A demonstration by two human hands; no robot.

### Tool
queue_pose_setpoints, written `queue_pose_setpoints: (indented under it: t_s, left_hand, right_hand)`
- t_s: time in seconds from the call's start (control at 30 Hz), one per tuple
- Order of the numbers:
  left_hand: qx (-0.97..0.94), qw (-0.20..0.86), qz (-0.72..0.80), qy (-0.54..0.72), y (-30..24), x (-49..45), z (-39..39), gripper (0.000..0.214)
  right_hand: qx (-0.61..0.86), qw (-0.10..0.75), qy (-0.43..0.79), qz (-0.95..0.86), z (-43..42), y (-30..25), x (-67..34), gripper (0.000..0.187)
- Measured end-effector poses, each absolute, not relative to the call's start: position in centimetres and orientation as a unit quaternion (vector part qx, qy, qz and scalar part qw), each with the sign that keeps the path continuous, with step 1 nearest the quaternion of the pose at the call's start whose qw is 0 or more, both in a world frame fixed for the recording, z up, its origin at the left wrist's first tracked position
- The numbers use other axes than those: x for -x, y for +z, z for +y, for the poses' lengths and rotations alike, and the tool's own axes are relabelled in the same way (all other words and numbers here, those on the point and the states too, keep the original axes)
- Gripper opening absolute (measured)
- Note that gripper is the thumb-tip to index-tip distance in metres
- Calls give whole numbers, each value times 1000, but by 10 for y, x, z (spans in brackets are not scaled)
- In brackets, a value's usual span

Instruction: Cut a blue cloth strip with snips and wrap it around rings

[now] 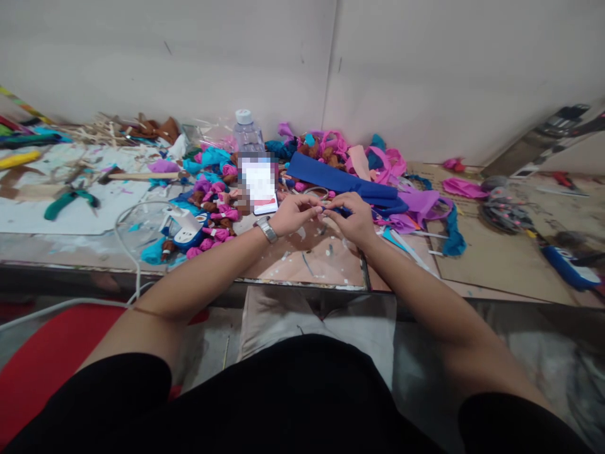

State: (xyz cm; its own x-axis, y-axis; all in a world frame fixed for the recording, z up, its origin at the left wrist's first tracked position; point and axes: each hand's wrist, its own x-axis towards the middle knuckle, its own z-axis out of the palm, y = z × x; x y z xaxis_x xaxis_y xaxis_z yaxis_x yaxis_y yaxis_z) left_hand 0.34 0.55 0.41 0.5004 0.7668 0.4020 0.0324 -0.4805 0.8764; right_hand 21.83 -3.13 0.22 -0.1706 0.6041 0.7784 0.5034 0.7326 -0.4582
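Note:
Over the front of the table, my left hand (pixel 295 214) and my right hand (pixel 352 217) meet with their fingertips pinched close together. A small bit of dark blue shows at the fingertips, too small to name. Just behind my right hand lie long blue strips (pixel 343 178), which look like fabric or crepe paper. A phone (pixel 259 183) with a lit screen leans behind my left hand, in front of a clear bottle (pixel 248 133) with a white cap. Pink, brown and blue wrapped bundles (pixel 220 214) are heaped left of my left hand.
Green-handled pliers (pixel 70 200) and a hammer (pixel 142 177) lie on white paper at the left. A white cable (pixel 118 230) loops over the table edge. Purple strips (pixel 425 205), cardboard (pixel 496 252) and a blue tool (pixel 570 268) lie at the right. A wall stands behind.

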Motion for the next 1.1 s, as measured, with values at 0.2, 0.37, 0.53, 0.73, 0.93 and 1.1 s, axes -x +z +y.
queue_pose_setpoints:
  t_s: [0.2,0.37,0.53,0.73,0.93,1.1]
  left_hand:
    - [-767,406,260,423,-1,-2,8,51]
    - [-763,431,244,416,-5,-2,9,48]
    - [-743,452,260,421,-6,-5,8,50]
    - [-729,440,284,441,-4,-6,8,59]
    - [-713,444,288,460,-3,-7,7,61]
    - [-718,416,308,466,-1,-5,8,61]
  right_hand:
    - [396,539,75,-740,-30,-1,-219,32]
    - [397,546,81,-733,-29,-1,-219,38]
    - [423,536,99,-724,-30,-1,-218,36]
    - [412,526,99,-738,-33,0,-218,21]
    - [391,534,101,-742,-34,2,-218,20]
    - [391,531,104,-744,-35,4,-220,29]
